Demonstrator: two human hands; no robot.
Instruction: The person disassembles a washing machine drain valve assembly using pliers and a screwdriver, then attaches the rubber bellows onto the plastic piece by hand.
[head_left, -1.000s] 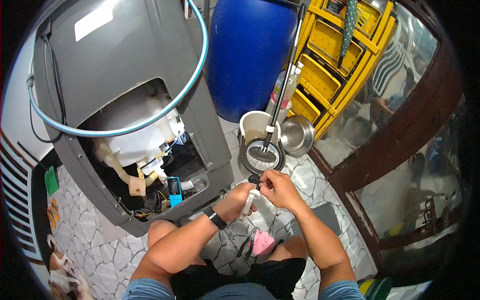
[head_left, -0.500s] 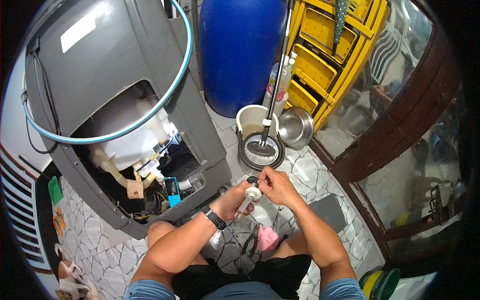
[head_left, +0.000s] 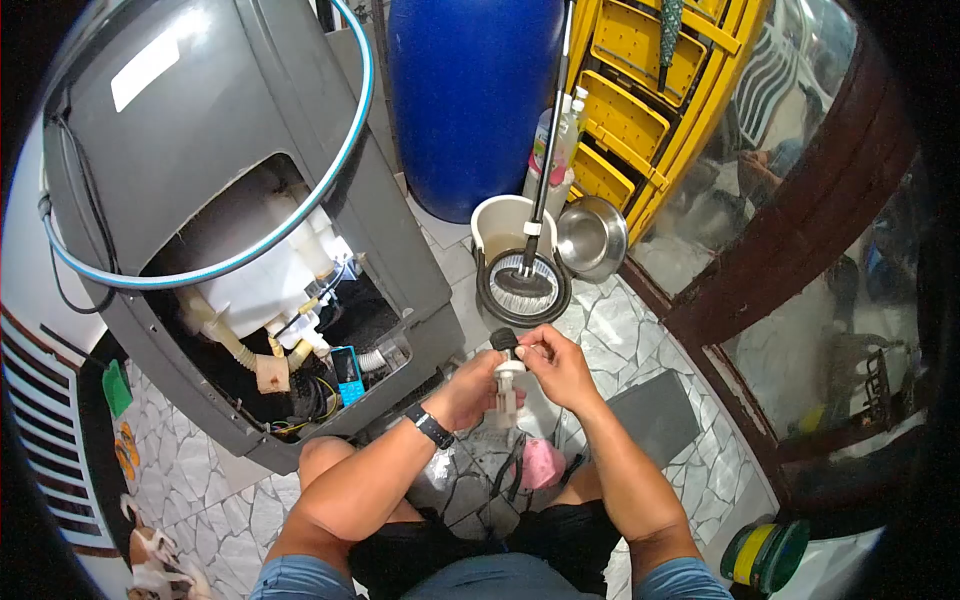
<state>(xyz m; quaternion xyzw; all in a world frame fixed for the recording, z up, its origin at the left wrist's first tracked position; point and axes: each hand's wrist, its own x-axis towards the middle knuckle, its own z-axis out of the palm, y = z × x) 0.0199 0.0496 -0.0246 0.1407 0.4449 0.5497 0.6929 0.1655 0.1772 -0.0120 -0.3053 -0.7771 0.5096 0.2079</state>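
"What's near, middle?"

"On my feed I see the left hand [head_left: 468, 394] gripping a translucent white plastic fitting [head_left: 506, 384], the right hand [head_left: 560, 371] pinching its rounded black top [head_left: 503, 341]."

"And left?"

"I've got a big grey plastic housing [head_left: 205, 130]; a small blue keypad device [head_left: 348, 376] sits in its opening."

"Far side?"

"A tall blue plastic barrel [head_left: 475, 100], left of a yellow ladder-like frame [head_left: 625, 105]."

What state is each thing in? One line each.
Left hand: closed on white part
Right hand: fingers at white part's black end
White part: held, black end up
Machine: opened, insides exposed
Phone: propped in machine's opening
Hose: looped across machine
Barrel: upright
Bucket: upright, open-topped
Mop: head down at bucket
Bowl: tilted
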